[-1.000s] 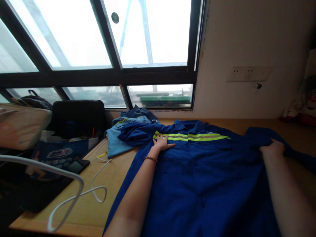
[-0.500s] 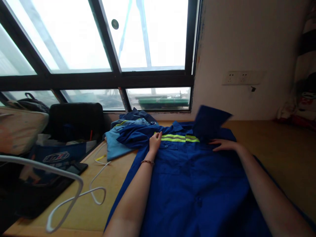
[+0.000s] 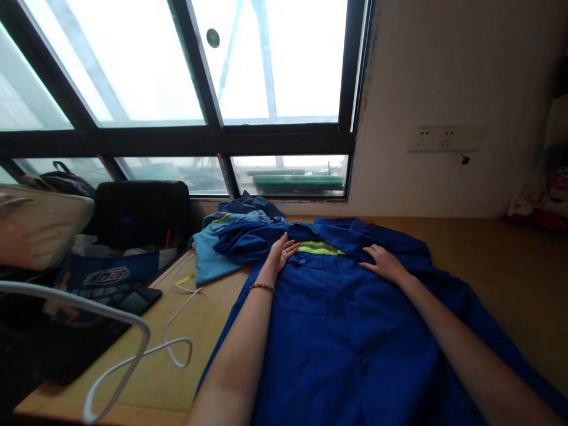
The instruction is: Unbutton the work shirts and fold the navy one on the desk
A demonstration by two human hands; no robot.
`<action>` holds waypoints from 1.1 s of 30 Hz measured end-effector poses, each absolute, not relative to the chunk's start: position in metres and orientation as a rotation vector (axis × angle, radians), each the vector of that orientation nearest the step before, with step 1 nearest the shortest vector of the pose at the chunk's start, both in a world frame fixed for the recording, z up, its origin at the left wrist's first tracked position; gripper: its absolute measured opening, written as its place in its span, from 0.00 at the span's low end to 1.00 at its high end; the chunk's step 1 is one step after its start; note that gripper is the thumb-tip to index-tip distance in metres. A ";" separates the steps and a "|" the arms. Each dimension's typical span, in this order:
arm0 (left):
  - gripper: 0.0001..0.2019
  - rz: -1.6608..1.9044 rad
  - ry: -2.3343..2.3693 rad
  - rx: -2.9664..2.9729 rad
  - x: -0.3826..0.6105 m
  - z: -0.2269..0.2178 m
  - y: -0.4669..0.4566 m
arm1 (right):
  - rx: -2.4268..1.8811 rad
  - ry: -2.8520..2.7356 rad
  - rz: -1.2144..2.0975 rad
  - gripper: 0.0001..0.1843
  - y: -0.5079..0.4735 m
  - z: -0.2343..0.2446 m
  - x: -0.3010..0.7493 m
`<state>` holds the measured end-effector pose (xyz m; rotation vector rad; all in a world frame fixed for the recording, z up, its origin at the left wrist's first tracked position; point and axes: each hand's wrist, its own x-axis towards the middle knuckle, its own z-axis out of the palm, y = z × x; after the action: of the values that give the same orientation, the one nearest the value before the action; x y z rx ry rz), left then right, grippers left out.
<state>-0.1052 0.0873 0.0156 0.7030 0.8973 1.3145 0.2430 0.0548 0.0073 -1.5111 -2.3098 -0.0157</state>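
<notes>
A dark blue work garment (image 3: 328,331) with buttoned chest pockets lies spread over the wooden table. A yellow-green and grey reflective stripe (image 3: 318,247) crosses its chest, partly covered by a folded flap of blue cloth (image 3: 341,233). My left hand (image 3: 281,253) is by the stripe's left end, palm turned inward, fingers extended and apart, gripping nothing. On the other side, my right hand (image 3: 382,262) lies on the cloth near the folded flap, with its fingers spread. Beyond my left hand a blue sleeve (image 3: 242,241) is bunched up.
Light blue folded clothing (image 3: 212,258) is piled at the far left of the wooden table (image 3: 213,322). A white cable (image 3: 146,337) loops across the left side. A black chair (image 3: 142,213) and bags stand beyond. Behind are a window and a wall socket (image 3: 446,139).
The raised blue flap on the right has come down flat across the chest, covering part of the stripe. My right hand has shifted left, and my left fingers have opened out.
</notes>
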 end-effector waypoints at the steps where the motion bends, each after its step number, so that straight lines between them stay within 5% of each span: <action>1: 0.28 1.284 0.866 0.706 -0.105 0.016 0.086 | -1.537 -2.307 -0.058 0.22 0.052 0.006 0.237; 5: 0.35 1.106 0.706 0.683 -0.102 0.018 0.081 | -1.539 -2.266 -0.013 0.16 0.050 0.011 0.237; 10: 0.40 1.079 0.716 0.659 -0.099 0.021 0.078 | -1.345 -2.395 0.767 0.11 0.062 0.025 0.263; 13: 0.38 1.097 0.748 0.723 -0.100 0.021 0.079 | -1.394 -2.383 1.148 0.11 0.062 0.033 0.278; 18: 0.28 1.058 0.739 0.859 -0.098 0.018 0.077 | -1.441 -2.360 1.301 0.18 0.047 0.067 0.280; 23: 0.21 1.221 0.835 0.951 -0.094 0.025 0.078 | -1.005 -2.291 1.460 0.25 0.019 0.084 0.219; 27: 0.23 1.425 0.811 0.952 -0.093 0.046 0.082 | -0.827 -2.449 1.185 0.32 0.000 0.049 0.156; 33: 0.26 1.438 0.718 1.015 -0.106 0.067 0.084 | -1.437 -2.222 0.458 0.32 0.031 0.005 0.200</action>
<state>-0.1057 0.0842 0.0668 1.0147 0.7180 1.4377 0.1996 0.0306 0.0047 -1.4366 -2.2223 0.4580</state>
